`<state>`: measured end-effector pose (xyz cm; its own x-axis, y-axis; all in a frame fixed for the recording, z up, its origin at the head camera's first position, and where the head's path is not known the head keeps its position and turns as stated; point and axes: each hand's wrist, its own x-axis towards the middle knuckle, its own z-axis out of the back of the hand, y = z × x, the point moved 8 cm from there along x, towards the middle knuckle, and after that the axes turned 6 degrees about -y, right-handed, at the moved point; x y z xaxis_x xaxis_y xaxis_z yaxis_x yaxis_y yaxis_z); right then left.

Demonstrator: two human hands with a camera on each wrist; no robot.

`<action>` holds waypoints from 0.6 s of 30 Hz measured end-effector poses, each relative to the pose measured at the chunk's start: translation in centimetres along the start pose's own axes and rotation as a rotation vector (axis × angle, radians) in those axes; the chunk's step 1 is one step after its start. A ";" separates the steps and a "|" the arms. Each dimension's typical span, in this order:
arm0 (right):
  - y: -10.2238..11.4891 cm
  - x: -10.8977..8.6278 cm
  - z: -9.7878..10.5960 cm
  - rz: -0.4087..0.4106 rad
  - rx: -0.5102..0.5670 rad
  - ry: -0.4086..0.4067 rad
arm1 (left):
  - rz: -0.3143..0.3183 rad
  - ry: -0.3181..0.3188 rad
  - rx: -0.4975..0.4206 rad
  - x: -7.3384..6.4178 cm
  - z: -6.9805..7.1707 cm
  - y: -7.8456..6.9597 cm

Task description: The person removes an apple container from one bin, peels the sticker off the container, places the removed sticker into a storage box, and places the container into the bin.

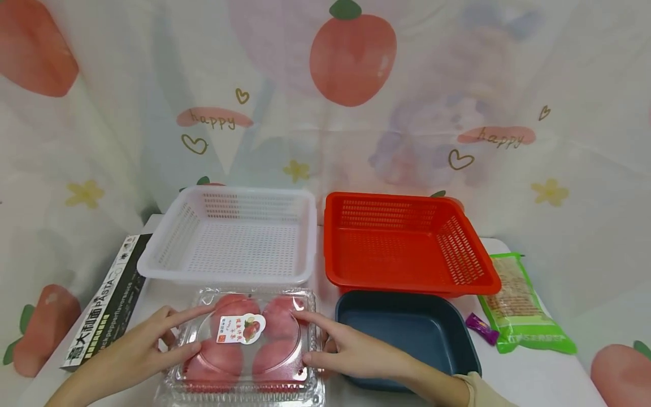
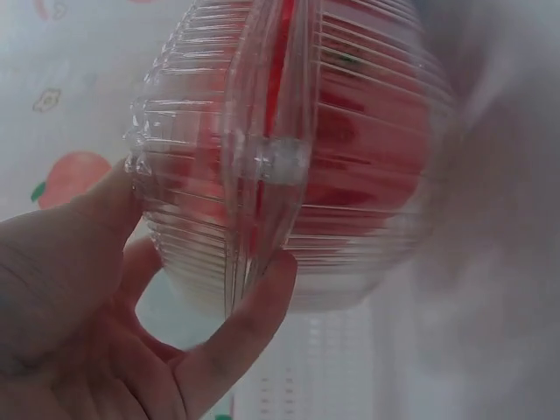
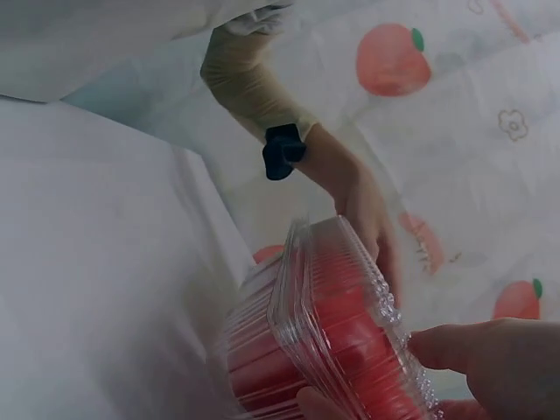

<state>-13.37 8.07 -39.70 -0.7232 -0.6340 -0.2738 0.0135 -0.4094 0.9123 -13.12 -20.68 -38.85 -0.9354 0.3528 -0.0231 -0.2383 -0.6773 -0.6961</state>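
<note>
A clear plastic clamshell box of several round red fruits stands at the front of the table, a white fruit label on its lid. My left hand grips its left side, index finger and thumb over the lid's edge. In the left wrist view a finger of the left hand touches the rim of the box. My right hand holds the opposite side, also with index finger and thumb on the lid. The right wrist view shows the right hand against the ribbed plastic; its lower fingers are partly hidden.
Behind the box stands a white basket, with a red basket to its right. A dark blue tray lies near the right hand. Far right are a purple-wrapped candy and a green-edged food packet; left, a black-and-white pasta box.
</note>
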 end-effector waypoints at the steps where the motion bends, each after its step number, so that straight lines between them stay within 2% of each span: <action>1: -0.1 0.2 -0.2 0.004 0.000 -0.001 | 0.005 0.006 -0.005 0.0 -0.1 0.3; 8: -0.2 1.2 -1.5 0.051 0.026 0.000 | 0.036 0.034 -0.017 0.0 -0.4 2.0; 10: -0.2 1.5 -1.8 0.060 0.027 0.001 | 0.023 0.031 -0.016 -0.1 -0.2 2.3; 15: -0.3 2.4 -2.2 0.060 0.054 0.017 | -0.072 0.004 0.003 0.0 0.0 2.6; 18: -0.3 2.8 -2.3 0.064 0.062 0.028 | -0.083 -0.004 0.005 0.2 0.2 2.9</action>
<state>-13.77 4.92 -41.43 -0.7030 -0.6758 -0.2216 0.0156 -0.3262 0.9452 -14.03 -22.70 -40.75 -0.9133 0.4055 0.0370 -0.3161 -0.6487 -0.6922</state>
